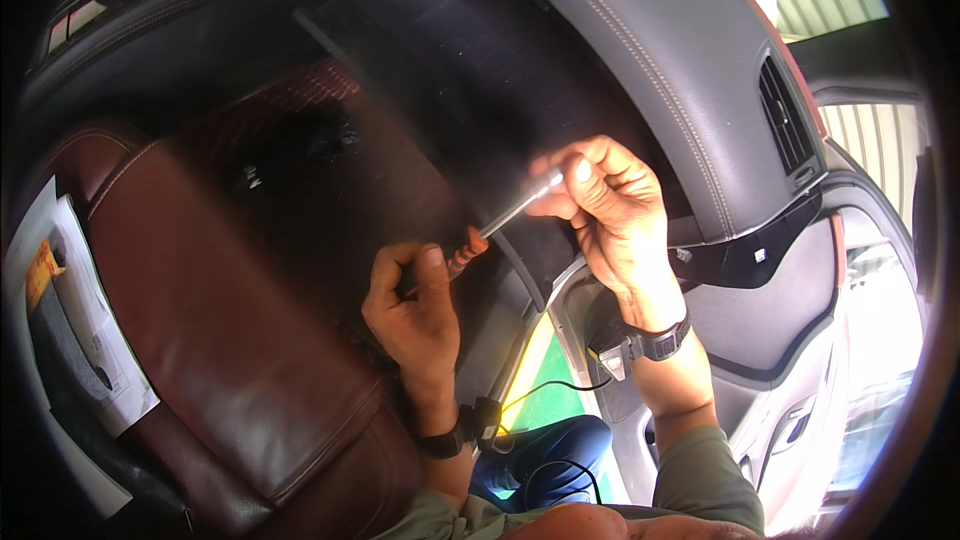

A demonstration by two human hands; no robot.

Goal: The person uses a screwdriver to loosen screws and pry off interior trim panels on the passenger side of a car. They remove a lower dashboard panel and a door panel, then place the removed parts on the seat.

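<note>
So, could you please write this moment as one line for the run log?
left hand: holds orange-handled driver; right hand: pinches its silver end; nearby: brown leather seat

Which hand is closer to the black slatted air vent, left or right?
Right. The right hand is apart from the black slatted air vent, to its left and lower in the picture; the left hand is farther left and lower still.

Olive sleeves (705, 480) | black wristbands (664, 342), both wrists | blue trousers (500, 470) | thin dark cable (575, 386)
</note>
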